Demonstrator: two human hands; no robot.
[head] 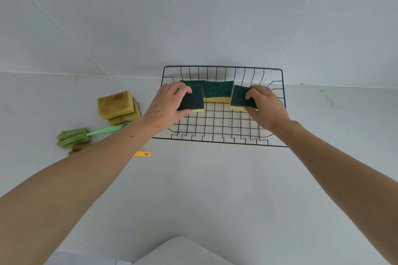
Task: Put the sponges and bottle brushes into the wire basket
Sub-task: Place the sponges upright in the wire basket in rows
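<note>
- Hands both sat inside the wire basket (221,127), each w/ a green-topped, yellow-bottomed sponge.
- Left hand (165,105) was curled partway shut on the left sponge (192,98): fingers (183,88) draped over its far-left top edge, thumb under/along the near edge. Sponge was tilted, near edge close to the basket floor; couldn't tell if it touched the wire.
- Right hand (267,106) was curled partway shut on the right sponge (240,98): fingertips on the green top, thumb at the near yellow edge. That sponge was tilted too, raised at its far side.
- Betw. the two hands, a middle sponge (218,91) lay at the back of the basket, nobody touching it.
- Just beyond the left hand's fingers, a back sponge (192,82) peeked out, mostly hidden behind the held one.
- Well to the left of the left hand, outside the basket on the counter (204,189): worn yellowish sponges (117,105) in a small stack.
- Nearer the person, beside the left forearm: green bottle brush (74,136), foam head pointing away from the basket, handle running toward the arm.
- Under/behind the left forearm: second brush w/ a brownish head and a yellow handle end (143,154) poking out on the arm's right side; its middle was hidden.
</note>
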